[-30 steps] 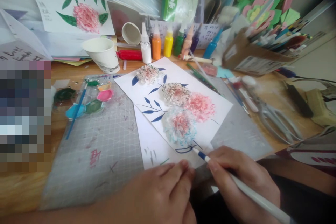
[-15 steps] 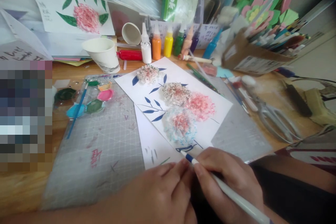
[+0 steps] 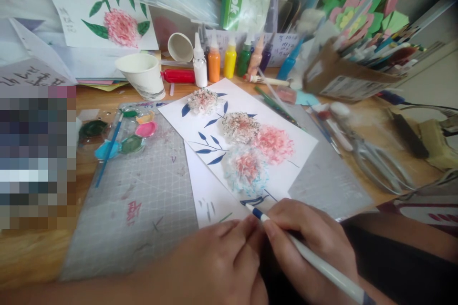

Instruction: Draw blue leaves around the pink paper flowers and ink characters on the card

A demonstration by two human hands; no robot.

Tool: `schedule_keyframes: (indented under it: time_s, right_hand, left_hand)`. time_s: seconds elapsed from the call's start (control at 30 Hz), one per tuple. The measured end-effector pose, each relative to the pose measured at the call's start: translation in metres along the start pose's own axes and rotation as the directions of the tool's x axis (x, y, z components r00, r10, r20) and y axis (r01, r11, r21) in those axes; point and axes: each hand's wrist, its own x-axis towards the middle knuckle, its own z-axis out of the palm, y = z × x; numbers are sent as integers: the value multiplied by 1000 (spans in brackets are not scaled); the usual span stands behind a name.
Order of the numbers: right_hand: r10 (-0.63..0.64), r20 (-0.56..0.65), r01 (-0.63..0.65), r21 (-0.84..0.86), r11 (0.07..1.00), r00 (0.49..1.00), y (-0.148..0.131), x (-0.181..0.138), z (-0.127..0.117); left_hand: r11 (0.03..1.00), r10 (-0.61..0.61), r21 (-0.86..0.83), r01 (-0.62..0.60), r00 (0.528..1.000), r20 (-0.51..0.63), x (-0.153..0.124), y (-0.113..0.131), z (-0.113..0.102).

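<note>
My right hand (image 3: 311, 238) grips a white marker pen (image 3: 322, 264) with a blue band. Its tip meets a dark blue leaf outline near the lower edge of a white sheet of paper (image 3: 300, 145). My left hand (image 3: 229, 257) is closed beside it, fingertips bent at the sheet's lower corner and close to the pen; the thumb is hidden. Raised ruffled flowers stand on the sheet: a pink one (image 3: 274, 144), a pale blue-edged one (image 3: 246, 169) and two with dark-flecked edges. Several dark blue leaves (image 3: 216, 159) are drawn around them.
A grey cutting mat (image 3: 136, 228) lies under the papers. Left are a paint palette (image 3: 132, 144) with a blue brush (image 3: 109, 150) and a paper cup (image 3: 141, 76). Paint bottles (image 3: 230, 59) line the back. Scissors (image 3: 382, 167) and a brush-filled cardboard box (image 3: 343, 76) are right.
The pen tip has shifted slightly left and up along the leaf, which now looks more filled with dark blue. The whole view has swung slightly; my left hand stays in place.
</note>
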Motion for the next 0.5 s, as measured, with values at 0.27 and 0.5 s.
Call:
schedule_keyframes:
  time_s: [0.27, 0.5]
  right_hand:
    - [-14, 2, 13, 40, 999, 1000, 0, 2, -1]
    - [-26, -10, 26, 3, 1000, 1000, -1, 3, -1]
  left_hand:
    - [999, -46, 28, 45, 998, 33, -1, 7, -6]
    - [999, -51, 20, 50, 998, 35, -1, 4, -4]
